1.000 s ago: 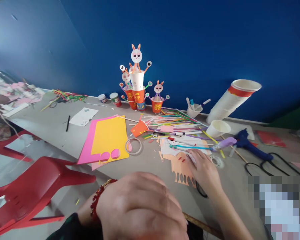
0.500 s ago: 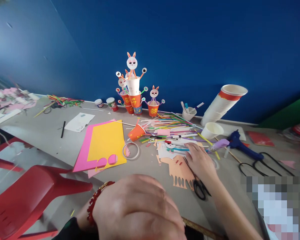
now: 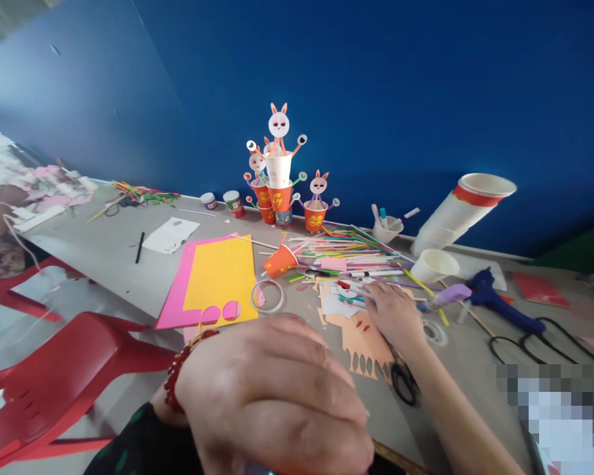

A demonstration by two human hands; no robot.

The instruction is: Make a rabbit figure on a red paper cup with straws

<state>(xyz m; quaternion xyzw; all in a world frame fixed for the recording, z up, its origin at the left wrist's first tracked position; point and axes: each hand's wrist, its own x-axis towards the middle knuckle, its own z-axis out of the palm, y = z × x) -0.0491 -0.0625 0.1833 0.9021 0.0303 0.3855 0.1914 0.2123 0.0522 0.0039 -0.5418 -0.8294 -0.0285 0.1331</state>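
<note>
Moved farther over the white paper [image 3: 333, 305] than a second ago, the head view's right hand [image 3: 396, 315], fingers loosely bent, hold unclear, touches the red-capped marker [image 3: 356, 289] lying there, probably light, stiff, slick and best gripped mid-barrel, while the left hand [image 3: 282, 399] curls in the foreground, any hold hidden.

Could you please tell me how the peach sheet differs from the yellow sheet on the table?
The peach sheet is pale, the yellow sheet vivid. The peach sheet has a row of leaf-shaped holes near its front edge; the yellow sheet shows two round pink shapes near its own. The peach sheet lies by the right hand; the yellow sheet lies farther left, on a pink sheet. Both lie flat on the table.
</note>
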